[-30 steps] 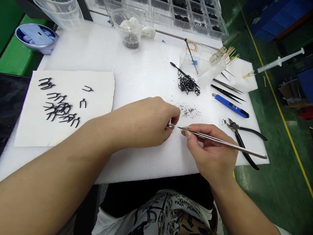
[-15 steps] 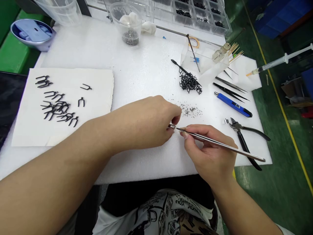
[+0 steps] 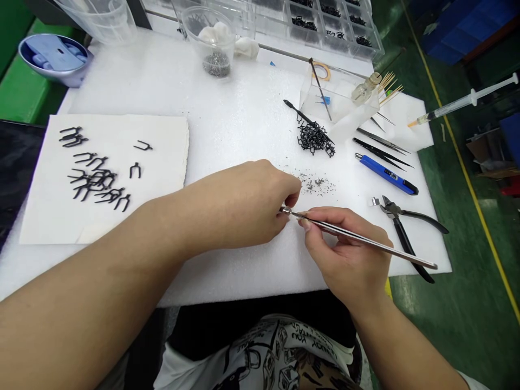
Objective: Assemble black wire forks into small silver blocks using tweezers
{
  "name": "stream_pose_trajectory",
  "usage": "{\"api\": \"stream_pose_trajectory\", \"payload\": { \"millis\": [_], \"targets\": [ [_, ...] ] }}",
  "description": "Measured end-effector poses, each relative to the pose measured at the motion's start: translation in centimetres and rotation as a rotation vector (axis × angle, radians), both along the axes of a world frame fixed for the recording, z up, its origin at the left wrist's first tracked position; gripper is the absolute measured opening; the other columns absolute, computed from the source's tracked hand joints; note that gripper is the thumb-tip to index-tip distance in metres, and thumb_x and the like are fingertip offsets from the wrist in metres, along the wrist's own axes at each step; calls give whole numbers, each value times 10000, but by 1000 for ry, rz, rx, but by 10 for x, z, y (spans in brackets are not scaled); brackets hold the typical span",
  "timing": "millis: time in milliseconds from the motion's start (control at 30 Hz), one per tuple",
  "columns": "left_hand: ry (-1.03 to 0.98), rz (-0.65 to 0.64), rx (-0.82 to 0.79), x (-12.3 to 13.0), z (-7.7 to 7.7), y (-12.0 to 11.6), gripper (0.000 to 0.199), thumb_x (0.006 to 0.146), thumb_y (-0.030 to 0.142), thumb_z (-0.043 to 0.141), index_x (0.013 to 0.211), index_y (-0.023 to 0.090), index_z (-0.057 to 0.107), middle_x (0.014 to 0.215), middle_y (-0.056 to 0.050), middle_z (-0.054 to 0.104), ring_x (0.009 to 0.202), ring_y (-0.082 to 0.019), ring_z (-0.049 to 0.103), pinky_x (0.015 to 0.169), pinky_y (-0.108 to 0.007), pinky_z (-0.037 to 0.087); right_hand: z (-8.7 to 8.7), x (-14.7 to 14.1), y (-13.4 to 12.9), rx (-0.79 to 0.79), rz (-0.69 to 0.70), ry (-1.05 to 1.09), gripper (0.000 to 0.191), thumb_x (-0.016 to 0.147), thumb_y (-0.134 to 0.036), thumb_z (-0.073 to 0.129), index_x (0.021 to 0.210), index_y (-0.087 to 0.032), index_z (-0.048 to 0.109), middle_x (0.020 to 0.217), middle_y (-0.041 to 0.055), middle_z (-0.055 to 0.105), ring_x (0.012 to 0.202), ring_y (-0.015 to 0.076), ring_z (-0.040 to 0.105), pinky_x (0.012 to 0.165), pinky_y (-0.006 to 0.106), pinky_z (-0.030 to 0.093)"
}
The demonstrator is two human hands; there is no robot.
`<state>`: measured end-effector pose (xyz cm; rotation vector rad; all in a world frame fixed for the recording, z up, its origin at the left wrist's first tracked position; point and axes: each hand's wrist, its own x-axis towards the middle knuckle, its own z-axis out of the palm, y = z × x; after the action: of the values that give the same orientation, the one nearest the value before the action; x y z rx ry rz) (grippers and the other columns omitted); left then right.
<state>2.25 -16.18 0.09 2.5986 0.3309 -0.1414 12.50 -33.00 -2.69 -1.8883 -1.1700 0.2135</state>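
My left hand (image 3: 255, 203) is closed, pinching a small shiny metal piece (image 3: 286, 210) between thumb and finger. Slim metal tweezers (image 3: 365, 238) lie in the grip of my right hand (image 3: 351, 254), their tip at the metal piece. Whether tip and piece touch is too small to tell. Dark tiny bits (image 3: 317, 184) are scattered just beyond both hands. Behind them is a heap of black forked parts (image 3: 314, 140) with a black tool across it. More black forked parts (image 3: 101, 179) lie on a white sheet (image 3: 162, 216) at the left.
At the right are a blue cutter (image 3: 388, 174), black-handled pliers (image 3: 404, 233), black tweezers (image 3: 382, 154) and a syringe (image 3: 467, 100). A clear cup (image 3: 209, 43), a bottle (image 3: 365, 89) and a compartment box (image 3: 335, 27) stand at the back. A lilac bowl (image 3: 75, 76) sits at the far left.
The tweezers and my right hand have shifted very slightly to the left, toward the metal piece. My left hand keeps its hold almost unmoved.
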Motion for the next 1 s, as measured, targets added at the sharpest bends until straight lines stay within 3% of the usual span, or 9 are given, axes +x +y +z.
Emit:
{"api": "stream_pose_trajectory", "payload": {
  "millis": [433,667,1000],
  "targets": [
    [-3,16,10,0,0,-1,144,798,270,530,855,243,659,747,-7,679,614,-157,553,509,-262,333,0,1,2,29,90,-189,188,800,-80,654,936,-210,665,904,-4,743,826,135,704,781,255,565],
    [83,94,-202,0,0,3,186,759,244,518,881,259,659,751,28,701,594,-138,591,494,-239,392,0,2,5,14,83,-146,137,795,-108,664,870,-222,661,840,-16,728,747,148,684,692,277,555],
    [287,172,-418,8,2,10,135,766,271,514,835,259,629,619,41,675,502,-143,606,436,-239,430,-1,2,5,31,108,-89,109,814,-106,658,869,-199,675,857,-16,723,777,124,675,742,248,540]
  ]
}}
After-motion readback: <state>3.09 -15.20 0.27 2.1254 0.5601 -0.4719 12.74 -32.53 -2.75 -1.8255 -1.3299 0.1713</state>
